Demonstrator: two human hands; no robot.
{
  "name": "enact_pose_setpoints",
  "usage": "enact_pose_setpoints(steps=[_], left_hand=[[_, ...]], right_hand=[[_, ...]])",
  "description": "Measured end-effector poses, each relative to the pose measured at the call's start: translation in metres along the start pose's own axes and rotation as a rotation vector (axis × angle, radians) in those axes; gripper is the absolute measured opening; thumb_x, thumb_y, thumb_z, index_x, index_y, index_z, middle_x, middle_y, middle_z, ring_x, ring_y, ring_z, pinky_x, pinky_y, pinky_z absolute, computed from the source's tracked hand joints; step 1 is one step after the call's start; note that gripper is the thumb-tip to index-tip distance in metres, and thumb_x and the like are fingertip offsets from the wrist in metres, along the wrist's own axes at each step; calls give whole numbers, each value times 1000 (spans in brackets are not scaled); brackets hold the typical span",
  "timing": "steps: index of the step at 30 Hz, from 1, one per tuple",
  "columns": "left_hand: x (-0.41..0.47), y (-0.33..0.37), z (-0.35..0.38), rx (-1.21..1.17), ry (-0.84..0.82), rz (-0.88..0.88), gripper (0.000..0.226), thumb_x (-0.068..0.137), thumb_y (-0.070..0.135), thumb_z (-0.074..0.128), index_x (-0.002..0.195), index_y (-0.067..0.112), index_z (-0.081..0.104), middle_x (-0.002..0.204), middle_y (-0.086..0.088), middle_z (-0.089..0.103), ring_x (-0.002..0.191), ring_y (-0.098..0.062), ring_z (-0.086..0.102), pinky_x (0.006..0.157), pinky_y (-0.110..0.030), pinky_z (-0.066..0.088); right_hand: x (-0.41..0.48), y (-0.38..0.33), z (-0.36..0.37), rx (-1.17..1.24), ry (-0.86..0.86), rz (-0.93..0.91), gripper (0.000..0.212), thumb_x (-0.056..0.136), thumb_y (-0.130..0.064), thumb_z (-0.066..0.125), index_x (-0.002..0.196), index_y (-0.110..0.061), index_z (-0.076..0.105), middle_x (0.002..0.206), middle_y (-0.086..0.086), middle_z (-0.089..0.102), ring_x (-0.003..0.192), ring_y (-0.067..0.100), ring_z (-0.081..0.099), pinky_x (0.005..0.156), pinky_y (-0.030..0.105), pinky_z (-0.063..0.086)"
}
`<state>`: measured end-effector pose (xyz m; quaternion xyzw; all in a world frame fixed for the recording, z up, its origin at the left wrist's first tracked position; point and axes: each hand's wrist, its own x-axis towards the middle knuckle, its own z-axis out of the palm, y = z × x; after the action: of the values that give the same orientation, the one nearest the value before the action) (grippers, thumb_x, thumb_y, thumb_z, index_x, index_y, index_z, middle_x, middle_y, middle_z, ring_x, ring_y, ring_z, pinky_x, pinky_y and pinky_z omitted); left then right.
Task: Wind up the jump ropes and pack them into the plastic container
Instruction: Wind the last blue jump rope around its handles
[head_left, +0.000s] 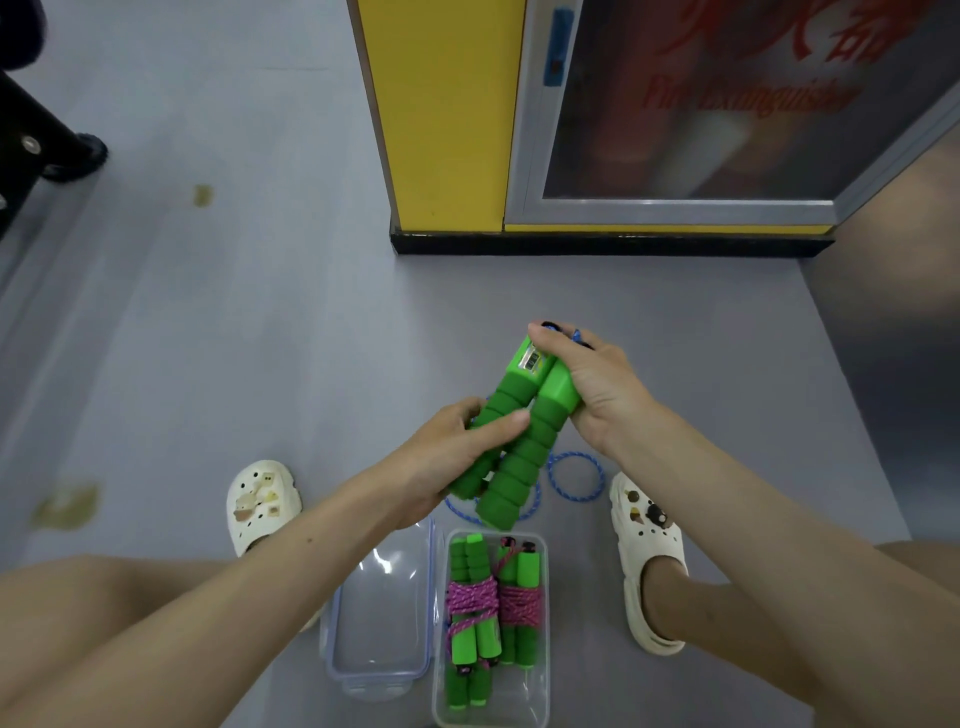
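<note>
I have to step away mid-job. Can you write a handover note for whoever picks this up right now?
Left hand grips the foam of the two green handles; right hand grips their tops.
Their blue cord trails in loose loops below, not wound.
Done: two pink-cord ropes are wound and in the container; the lid lies beside it.
Left: wind the blue cord round the handles and pack it in.
</note>
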<state>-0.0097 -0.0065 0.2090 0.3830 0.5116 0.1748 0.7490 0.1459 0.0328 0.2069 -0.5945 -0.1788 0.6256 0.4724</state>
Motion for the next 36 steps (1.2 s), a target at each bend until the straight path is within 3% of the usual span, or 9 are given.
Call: enact_pose_setpoints(steps=[3, 7, 14, 18, 22, 26, 30, 33, 36], left_hand=[[3, -1, 3, 235, 161, 107, 30, 90, 47, 56, 90, 17, 59, 74, -1, 62, 62, -14, 59, 56, -27, 47], [3, -4, 7, 535, 234, 258, 35, 96, 47, 47, 74, 21, 49, 65, 6, 49, 58, -13, 45, 57, -28, 38], [-2, -4, 16, -90, 99, 55, 25, 101, 34, 44, 93, 12, 52, 69, -3, 56, 48, -14, 51, 48, -25, 44], [0, 1, 0, 68, 133, 59, 29, 94, 36, 58, 89, 8, 56, 62, -5, 52, 39, -15, 43, 38, -21, 34], [4, -3, -3, 504, 275, 106, 40, 93, 48, 53, 86, 9, 55, 65, -6, 57, 42, -19, 50, 38, -24, 39], [4, -16, 6, 881, 455, 209, 45, 95, 59, 37, 82, 16, 44, 72, -5, 56, 65, -27, 54, 55, -38, 40], [7, -9, 4, 829, 476, 293, 44, 95, 58, 37, 97, 14, 44, 70, -4, 56, 67, -28, 56, 60, -40, 43], [9, -2, 3, 889, 588, 395, 44, 95, 54, 39, 116, 15, 45, 93, 6, 51, 82, -18, 56, 63, -32, 37], [2, 0, 8, 997, 687, 603, 41, 90, 54, 43, 103, 16, 49, 98, 8, 41, 83, -12, 47, 63, -27, 35]], right_hand=[[4, -4, -2, 23, 56, -7, 13, 82, -20, 72, 77, -14, 62, 67, 1, 60, 62, 15, 60, 64, 30, 53], [6, 2, -1, -23, 96, 41, 20, 84, -27, 71, 78, -13, 57, 66, 3, 57, 59, 17, 57, 57, 29, 50], [3, 3, 9, -32, -32, 104, 21, 83, -27, 71, 94, -10, 64, 80, 8, 62, 71, 22, 61, 68, 36, 54], [-1, 11, 15, -16, -18, 158, 12, 86, -23, 68, 85, -13, 62, 74, 7, 60, 62, 19, 58, 59, 31, 52], [-6, 16, 19, -48, 36, 181, 13, 89, -22, 65, 81, -13, 58, 70, 6, 55, 54, 17, 54, 42, 21, 48], [-8, 23, 20, -1, 73, 221, 13, 89, -20, 65, 82, -12, 58, 70, 7, 55, 53, 19, 54, 40, 21, 46], [-6, 11, 21, -59, 86, 113, 12, 87, -22, 67, 83, -13, 61, 71, 6, 57, 55, 17, 55, 42, 22, 48], [1, 2, 18, -135, 168, -20, 12, 87, -20, 67, 81, -14, 60, 72, 6, 58, 55, 17, 57, 44, 24, 52], [8, -3, 10, -104, 290, -66, 13, 88, -18, 66, 80, -13, 57, 72, 7, 57, 53, 17, 56, 42, 24, 50]])
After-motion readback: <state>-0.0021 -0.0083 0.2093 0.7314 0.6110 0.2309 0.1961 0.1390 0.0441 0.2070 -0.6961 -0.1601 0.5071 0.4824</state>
